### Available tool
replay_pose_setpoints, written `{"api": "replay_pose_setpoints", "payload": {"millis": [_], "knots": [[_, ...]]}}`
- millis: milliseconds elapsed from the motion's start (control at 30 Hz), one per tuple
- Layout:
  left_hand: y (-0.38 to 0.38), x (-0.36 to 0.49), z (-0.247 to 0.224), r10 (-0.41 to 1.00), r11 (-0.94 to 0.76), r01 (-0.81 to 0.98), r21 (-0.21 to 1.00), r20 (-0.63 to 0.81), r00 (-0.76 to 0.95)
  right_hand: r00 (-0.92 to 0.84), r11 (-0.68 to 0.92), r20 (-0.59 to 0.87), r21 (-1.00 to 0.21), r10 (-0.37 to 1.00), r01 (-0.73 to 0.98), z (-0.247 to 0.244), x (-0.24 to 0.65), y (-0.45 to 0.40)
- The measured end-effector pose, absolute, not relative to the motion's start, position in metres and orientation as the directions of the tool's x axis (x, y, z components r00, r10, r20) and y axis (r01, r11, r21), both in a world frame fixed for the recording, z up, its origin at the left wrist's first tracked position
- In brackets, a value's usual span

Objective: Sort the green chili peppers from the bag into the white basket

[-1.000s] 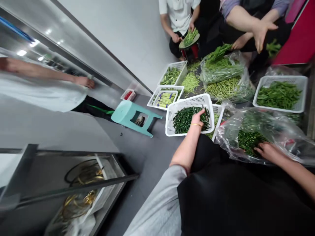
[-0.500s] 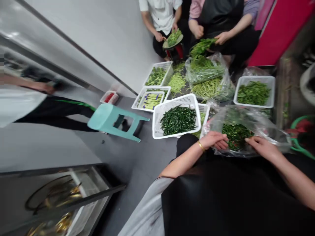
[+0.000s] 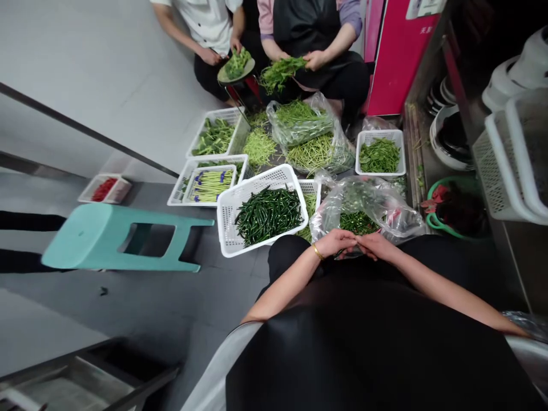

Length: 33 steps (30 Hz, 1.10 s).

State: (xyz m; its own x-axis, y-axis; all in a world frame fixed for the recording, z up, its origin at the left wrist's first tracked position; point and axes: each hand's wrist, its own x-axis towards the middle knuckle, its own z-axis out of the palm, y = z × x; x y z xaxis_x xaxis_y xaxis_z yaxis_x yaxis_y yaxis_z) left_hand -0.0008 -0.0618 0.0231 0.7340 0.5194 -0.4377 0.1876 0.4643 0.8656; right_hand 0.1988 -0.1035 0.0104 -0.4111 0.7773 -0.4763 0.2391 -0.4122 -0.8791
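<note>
Peppers: slim green peppers [image 3: 358, 222] are lying inside the open mouth of a clear bag [image 3: 372, 194], just in front of the person's lap.
Left hand: the left hand [image 3: 336, 242] is curving over the bag's near edge, fingertips meeting the other hand's; whether it is pinching anything, I cannot tell.
Right hand: the right hand [image 3: 379, 245] is bending its fingers towards the same spot; its grip is not showing clearly either.
Handling: keeping both hands low over the bag should be catching dropped bits; a light fingertip pinch should be sparing the thin skins.
White basket: the white basket [image 3: 229, 217] beside the left knee is holding a heap of dark peppers [image 3: 269, 214].
Left baskets: one tub [image 3: 175, 200] is holding banded stalks [image 3: 213, 185]; another behind it is holding leafy greens [image 3: 214, 136].
Right basket: a small basket [image 3: 402, 170] is holding loose leaves [image 3: 379, 155].
Basin: a green basin [image 3: 434, 220] is holding something dark red.
</note>
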Motion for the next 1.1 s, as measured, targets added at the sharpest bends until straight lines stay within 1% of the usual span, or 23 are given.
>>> {"api": "replay_pose_setpoints", "payload": {"millis": [67,133,233,300,333,400,467,500,567,600,667,700,733,767,833,900,933,1000,1100], "knots": [[-0.057,-0.004,0.029,0.481,0.356,0.273,0.894,-0.425,0.767,-0.439,-0.354,-0.466,-0.88,0.768,0.316,0.01,0.198,-0.101],[-0.055,-0.006,0.03,0.441,0.293,0.322,0.9,-0.426,0.79,-0.45,-0.288,-0.456,-0.873,0.768,0.394,0.009,0.198,-0.102],[-0.059,-0.006,0.022,0.378,0.284,0.351,0.892,-0.441,0.814,-0.457,-0.147,-0.404,-0.854,0.792,0.499,0.006,0.2,-0.105],[-0.065,-0.003,0.014,0.352,0.304,0.357,0.883,-0.453,0.819,-0.477,-0.122,-0.404,-0.847,0.78,0.518,0.003,0.201,-0.109],[-0.069,-0.001,0.011,0.36,0.32,0.354,0.879,-0.458,0.813,-0.481,-0.154,-0.422,-0.852,0.769,0.501,0.002,0.201,-0.111],[-0.076,0.003,0.008,0.425,0.34,0.317,0.886,-0.445,0.788,-0.465,-0.298,-0.467,-0.87,0.752,0.392,0.002,0.199,-0.115],[-0.08,0.008,0.012,0.548,0.292,0.241,0.926,-0.369,0.751,-0.404,-0.464,-0.49,-0.87,0.773,0.168,0.002,0.195,-0.117],[-0.081,0.01,0.017,0.607,0.247,0.199,0.949,-0.311,0.731,-0.361,-0.514,-0.492,-0.857,0.792,0.04,0.002,0.193,-0.115],[-0.079,0.013,0.028,0.687,0.18,0.114,0.977,-0.208,0.696,-0.262,-0.557,-0.511,-0.816,0.819,-0.151,0.001,0.193,-0.107],[-0.076,0.013,0.033,0.71,0.182,0.073,0.981,-0.182,0.681,-0.205,-0.566,-0.532,-0.803,0.822,-0.187,0.0,0.196,-0.101],[-0.069,0.011,0.042,0.74,0.234,-0.009,0.972,-0.172,0.651,-0.067,-0.586,-0.583,-0.799,0.81,-0.135,-0.003,0.205,-0.089],[-0.066,0.01,0.045,0.751,0.262,-0.043,0.964,-0.176,0.636,-0.004,-0.591,-0.593,-0.803,0.805,-0.074,-0.004,0.211,-0.084],[-0.062,0.008,0.046,0.764,0.282,-0.069,0.957,-0.18,0.62,0.017,-0.587,-0.587,-0.81,0.81,-0.01,-0.004,0.215,-0.08],[-0.059,0.007,0.046,0.771,0.297,-0.084,0.951,-0.187,0.609,-0.015,-0.565,-0.566,-0.824,0.824,0.045,-0.003,0.218,-0.078],[-0.057,0.005,0.043,0.751,0.333,-0.075,0.94,-0.217,0.623,-0.203,-0.482,-0.493,-0.87,0.846,0.102,0.004,0.219,-0.079],[-0.059,0.005,0.04,0.691,0.373,-0.029,0.927,-0.256,0.676,-0.378,-0.392,-0.409,-0.912,0.831,0.125,0.015,0.211,-0.086],[-0.062,0.007,0.039,0.658,0.389,-0.008,0.921,-0.271,0.703,-0.418,-0.368,-0.39,-0.92,0.821,0.135,0.021,0.205,-0.091],[-0.07,0.01,0.038,0.625,0.414,-0.014,0.91,-0.272,0.732,-0.416,-0.392,-0.391,-0.916,0.821,0.087,0.031,0.192,-0.1],[-0.079,0.015,0.04,0.656,0.458,-0.133,0.879,-0.233,0.718,-0.364,-0.495,-0.412,-0.852,0.835,-0.172,0.039,0.175,-0.11]]}}
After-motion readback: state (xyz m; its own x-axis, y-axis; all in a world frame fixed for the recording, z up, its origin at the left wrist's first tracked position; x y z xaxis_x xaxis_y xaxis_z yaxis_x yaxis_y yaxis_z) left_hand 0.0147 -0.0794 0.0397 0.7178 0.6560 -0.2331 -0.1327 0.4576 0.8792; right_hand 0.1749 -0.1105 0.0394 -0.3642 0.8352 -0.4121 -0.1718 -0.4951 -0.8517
